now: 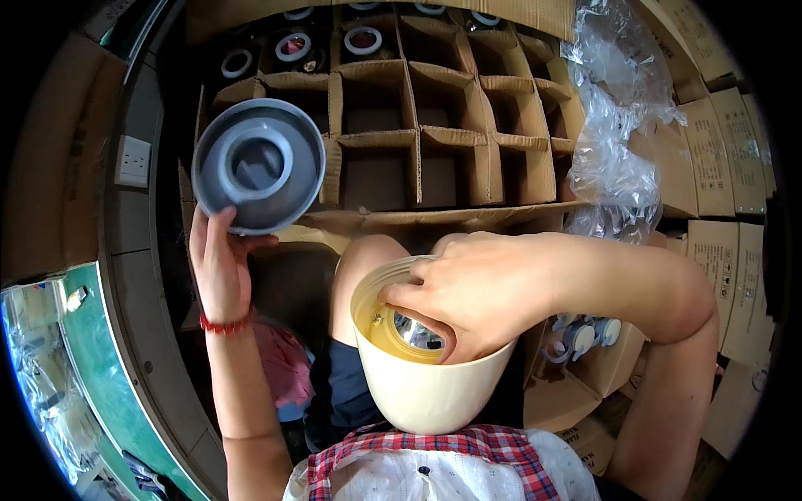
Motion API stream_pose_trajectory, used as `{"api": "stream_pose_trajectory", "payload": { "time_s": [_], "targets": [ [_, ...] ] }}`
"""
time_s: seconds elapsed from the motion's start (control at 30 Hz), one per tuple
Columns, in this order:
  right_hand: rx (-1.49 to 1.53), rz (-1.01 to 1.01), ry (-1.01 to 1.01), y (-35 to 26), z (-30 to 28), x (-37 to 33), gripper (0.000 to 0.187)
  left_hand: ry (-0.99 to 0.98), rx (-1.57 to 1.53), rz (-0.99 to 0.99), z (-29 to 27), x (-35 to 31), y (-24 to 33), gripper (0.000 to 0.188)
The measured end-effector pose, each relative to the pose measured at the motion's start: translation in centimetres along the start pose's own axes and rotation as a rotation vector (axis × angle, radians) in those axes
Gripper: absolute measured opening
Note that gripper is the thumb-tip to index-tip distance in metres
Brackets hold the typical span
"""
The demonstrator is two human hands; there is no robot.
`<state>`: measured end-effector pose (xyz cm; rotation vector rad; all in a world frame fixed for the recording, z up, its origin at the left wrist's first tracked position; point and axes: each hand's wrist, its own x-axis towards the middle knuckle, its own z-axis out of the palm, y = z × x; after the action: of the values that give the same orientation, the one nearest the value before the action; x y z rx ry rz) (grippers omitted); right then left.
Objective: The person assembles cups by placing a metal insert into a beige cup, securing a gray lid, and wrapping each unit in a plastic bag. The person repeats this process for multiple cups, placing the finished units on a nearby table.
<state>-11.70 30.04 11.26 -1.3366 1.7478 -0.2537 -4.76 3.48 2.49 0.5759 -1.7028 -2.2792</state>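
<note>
My left hand [222,265] is raised at the left, gripping a grey round plastic piece [311,167] by its lower rim. A paler raised ring [282,149] stands in that piece's middle. In my lap a cream tapered plastic shell [426,397] tilts with its open mouth upward. My right hand [480,292] reaches down into the mouth, fingers bent around a shiny, silvery, rounded piece [409,332] inside. The fingertips are partly hidden by the hand and the shell's wall.
Ahead stands a cardboard box with dividers [376,142]; several ring-topped vessels [362,40] sit in its far cells. Crumpled clear plastic [618,100] hangs over its right side. Stacked cartons [718,275] line the right. A small open box [576,380] holds pale plastic parts. A green-topped surface [100,367] lies left.
</note>
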Motion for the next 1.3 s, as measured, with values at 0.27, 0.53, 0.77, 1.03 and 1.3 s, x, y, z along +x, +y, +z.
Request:
{"api": "stream_pose_trajectory", "payload": {
  "time_s": [0.27,0.53,0.77,1.03,1.3],
  "targets": [
    [0.122,0.081,0.039,1.2,-6.2,-3.5,0.068,-0.008,0.448,-0.043,-2.2,4.3,-2.0,0.047],
    [0.728,0.062,0.575,9.5,-4.8,-12.4,0.096,-0.194,0.674,0.319,1.6,-0.7,4.8,0.047],
    [1.150,-0.100,0.961,17.2,6.7,-13.7,0.111,-0.939,0.839,0.343,10.2,-2.8,9.0,0.012],
    [1.402,-0.281,1.313,18.4,16.2,-14.1,0.109,-2.268,1.104,-0.430,18.9,-1.8,2.1,0.041],
    [1.562,-0.398,1.599,16.6,24.3,-14.1,0.107,-2.459,1.512,-0.985,21.3,-3.9,-5.0,0.032]
  ]
}}
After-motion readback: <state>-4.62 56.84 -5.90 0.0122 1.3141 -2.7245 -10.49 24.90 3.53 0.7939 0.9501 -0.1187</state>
